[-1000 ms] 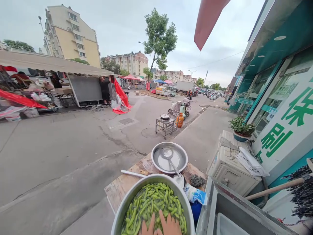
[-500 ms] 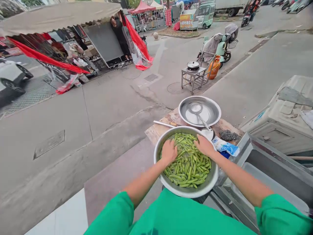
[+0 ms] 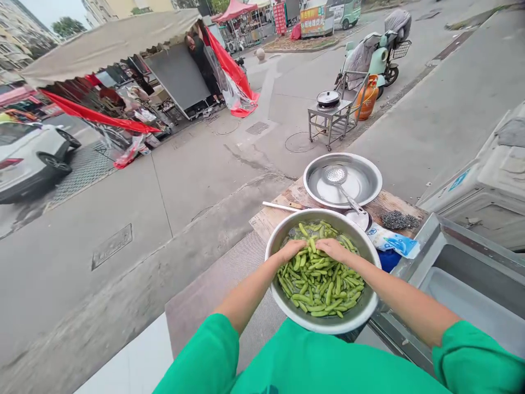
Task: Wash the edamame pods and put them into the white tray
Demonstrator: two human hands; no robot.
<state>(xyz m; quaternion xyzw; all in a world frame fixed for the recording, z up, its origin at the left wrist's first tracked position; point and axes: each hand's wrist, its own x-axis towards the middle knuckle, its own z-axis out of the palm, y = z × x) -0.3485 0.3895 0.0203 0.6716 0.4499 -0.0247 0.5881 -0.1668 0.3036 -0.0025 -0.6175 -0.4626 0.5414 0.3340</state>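
Outside on a street, the wooden table [image 3: 270, 219] carries a big metal bowl [image 3: 356, 317] of green pods [image 3: 324, 282]. Left hand [image 3: 292, 249] and right hand [image 3: 331, 248] meet at 12 o'clock, fingers spread flat on the pods, which pile toward 6.

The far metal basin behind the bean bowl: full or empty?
Nearly empty: the far basin holds only a slotted ladle on its bare metal bottom; the green pods are all in the near bowl.
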